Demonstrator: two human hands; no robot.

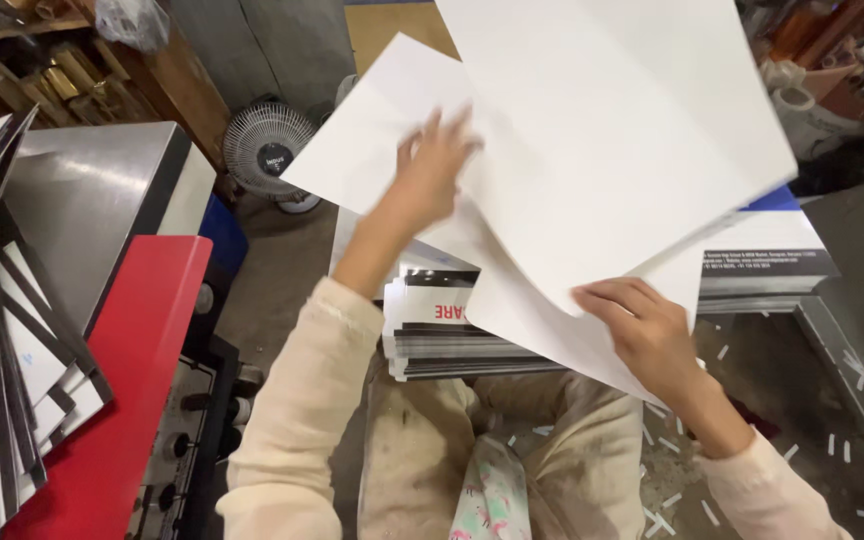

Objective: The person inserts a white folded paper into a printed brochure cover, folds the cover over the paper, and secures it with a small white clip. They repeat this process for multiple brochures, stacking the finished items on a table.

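While we are looking down from the head camera, we are seeing our left hand (432,170) lying flat with fingers spread against the underside of a large white sheet (382,150), so it is open and pressing rather than clasping. Our right hand (642,325) is curling its fingers and thumb over the lower edge of a second white sheet (612,130), pinching that edge. We are holding both sheets tilted up above a stack of printed sheets (452,335), and the two sheets are overlapping, the right-hand one lying in front of the left-hand one. We are finding the stack just beyond our knees, with its near edge facing us and black and white bands showing along its side; its far right corner is running out under the raised sheets.

At the left edge of the view we are seeing another fanned pile of sheets (2,370) leaning against a red machine (142,370). We are noticing a small white fan (267,150) standing on the floor (282,270) beyond the stack, well apart from both hands. Small white paper strips (667,445) are lying scattered on the floor near our right sleeve.
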